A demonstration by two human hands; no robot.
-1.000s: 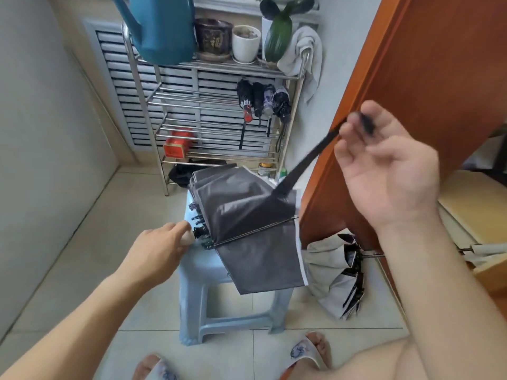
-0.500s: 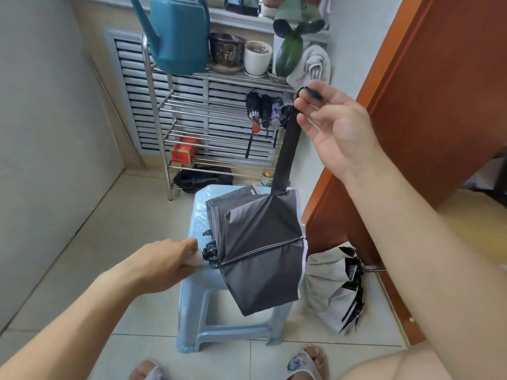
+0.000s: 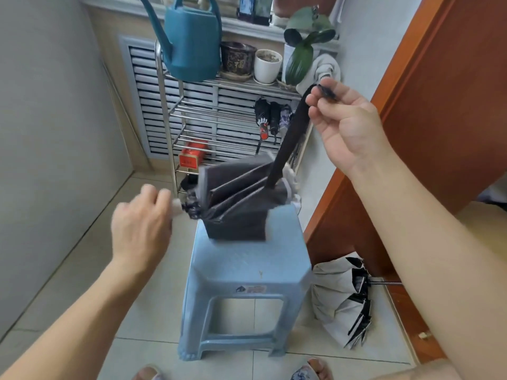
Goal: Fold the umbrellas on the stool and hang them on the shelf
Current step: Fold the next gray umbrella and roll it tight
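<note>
A collapsed dark grey umbrella [image 3: 241, 204] hangs in the air above the far end of the light blue plastic stool [image 3: 247, 272], its folds loose and blurred by motion. My left hand [image 3: 142, 223] grips its pale handle at the left. My right hand [image 3: 345, 119] pinches the end of the umbrella's black closing strap [image 3: 288, 141], held taut and up to the right. A second umbrella [image 3: 343, 300], white outside and black inside, lies half collapsed on the floor right of the stool. The metal shelf [image 3: 170, 127] stands behind, with three folded umbrellas [image 3: 270, 116] hanging from a rail.
A teal watering can [image 3: 192, 48], flower pots [image 3: 267, 65] and a plant sit on the shelf's top tier; a red box [image 3: 190, 157] lies lower down. A brown wooden door [image 3: 439, 105] closes in on the right, a grey wall on the left. My sandalled feet are near the stool.
The umbrella has turned about its handle, so its folds now fan upward. My right hand with the strap shifted slightly right. The view has come closer to the stool and shelf.
</note>
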